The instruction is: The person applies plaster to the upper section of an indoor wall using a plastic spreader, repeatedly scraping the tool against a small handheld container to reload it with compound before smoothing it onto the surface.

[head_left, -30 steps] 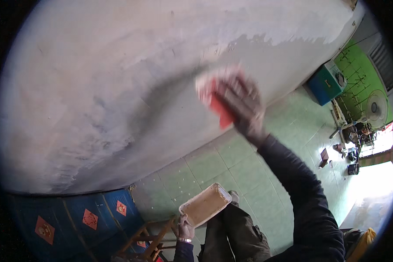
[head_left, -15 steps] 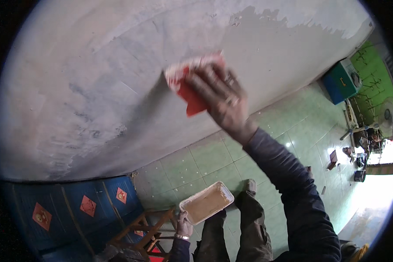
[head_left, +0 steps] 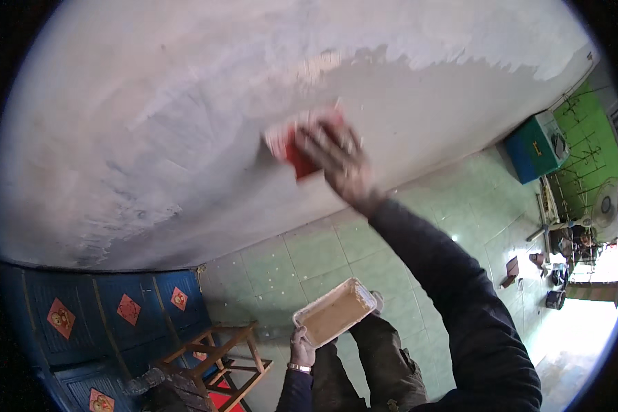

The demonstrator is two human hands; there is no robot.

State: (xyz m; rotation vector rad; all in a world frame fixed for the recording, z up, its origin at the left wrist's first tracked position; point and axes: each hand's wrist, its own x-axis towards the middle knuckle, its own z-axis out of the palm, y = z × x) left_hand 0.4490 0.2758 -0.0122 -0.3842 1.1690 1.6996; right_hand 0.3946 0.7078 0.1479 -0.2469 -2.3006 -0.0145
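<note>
your right hand point(head_left: 340, 159) is up in front of the pale wall point(head_left: 185, 89), holding a red spreader point(head_left: 302, 165). its fingers lie slightly spread across the spreader's face; your thumb is out of sight, and blur softens the grip. whitish paste coats the upper part of the spreader. a shadow falls on the wall beside its left corner, but you cannot tell whether the edge touches.

your left hand point(head_left: 302, 349) is low, near your legs point(head_left: 391, 360), with the fingers pinching the near left end of a white tray point(head_left: 323, 298). the tray is oblong and holds beige paste point(head_left: 338, 316). a metal band point(head_left: 299, 368) circles that wrist.

to the right of the spreader, a smooth grey area point(head_left: 453, 96) on the wall ends in a jagged upper edge. below the wall runs a green tiled floor point(head_left: 316, 246), speckled with white spots. a wooden stool point(head_left: 221, 351) stands left of the tray, near blue panels point(head_left: 86, 309) bearing red diamond-shaped decorations point(head_left: 61, 318). a blue-green box point(head_left: 532, 147) sits by the wall's far right end.
</note>
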